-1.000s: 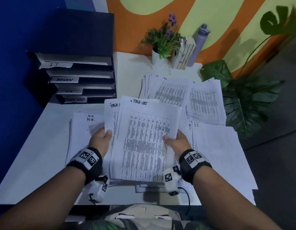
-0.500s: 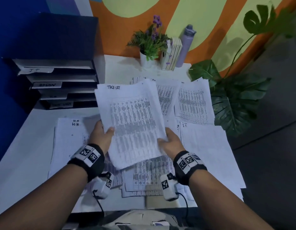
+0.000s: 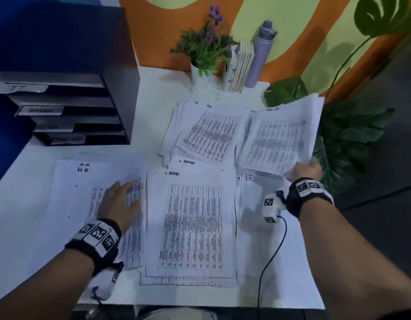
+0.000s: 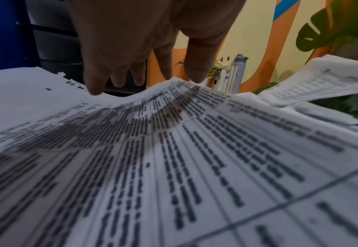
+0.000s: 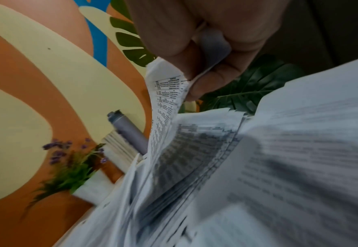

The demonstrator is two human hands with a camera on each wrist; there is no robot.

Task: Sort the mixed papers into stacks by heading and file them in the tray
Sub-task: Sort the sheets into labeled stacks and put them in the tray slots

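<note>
Printed papers cover the white desk. My right hand pinches the corner of a lifted sheaf of printed sheets above the far right pile. My left hand lies flat with straight fingers on the pile headed H.R.. A stack headed ADMIN sits in the middle, an IT pile to its right, and a loose pile behind. The dark labelled tray stands at the back left.
A potted purple-flowered plant, upright books and a lilac bottle stand against the back wall. A large leafy plant crowds the desk's right edge. A cable hangs from my right wrist.
Both hands held the task-list sheaf in front of me; now my right hand alone has swung it to the far right. My left hand let go and dropped onto the H.R. pile.
</note>
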